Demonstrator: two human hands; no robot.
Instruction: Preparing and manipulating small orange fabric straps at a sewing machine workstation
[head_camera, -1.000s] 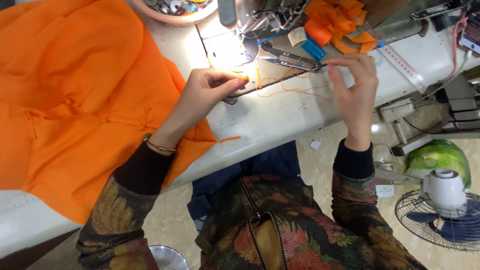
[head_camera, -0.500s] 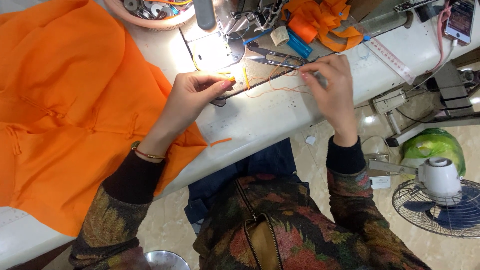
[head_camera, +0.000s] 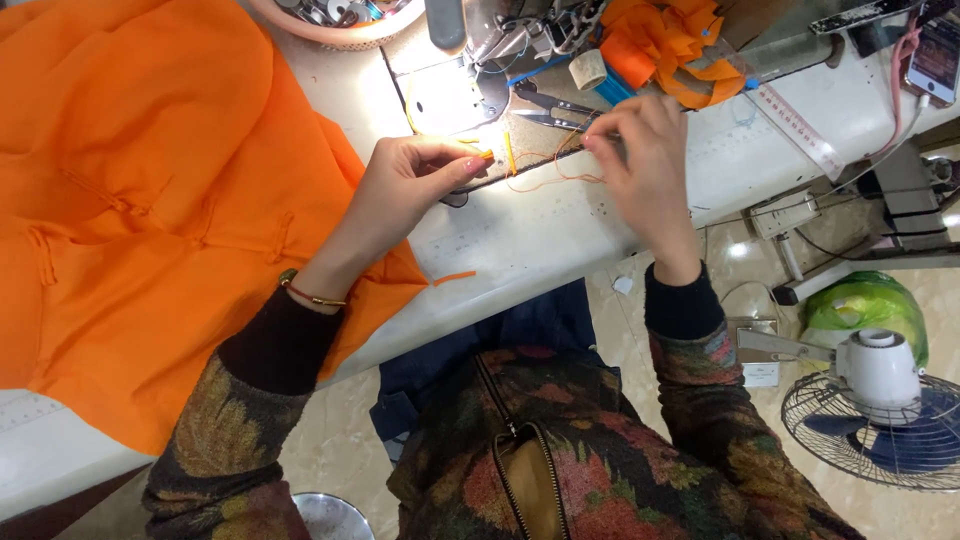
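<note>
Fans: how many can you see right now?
1. A white fan with a wire cage stands on the floor at the lower right, beside a green bag. Others could be out of view.

Floor fan (head_camera: 880, 420), green bag (head_camera: 868, 305)

My white sewing table (head_camera: 600, 215): orange cloth (head_camera: 140, 200) spread on my left, sewing machine (head_camera: 480, 40) at back, scissors (head_camera: 555, 110), orange scraps (head_camera: 680, 45), measuring tape (head_camera: 800, 130).

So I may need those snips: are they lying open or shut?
Open: the snips lie on the sewing table, blades splayed apart, beside the right hand.
</note>
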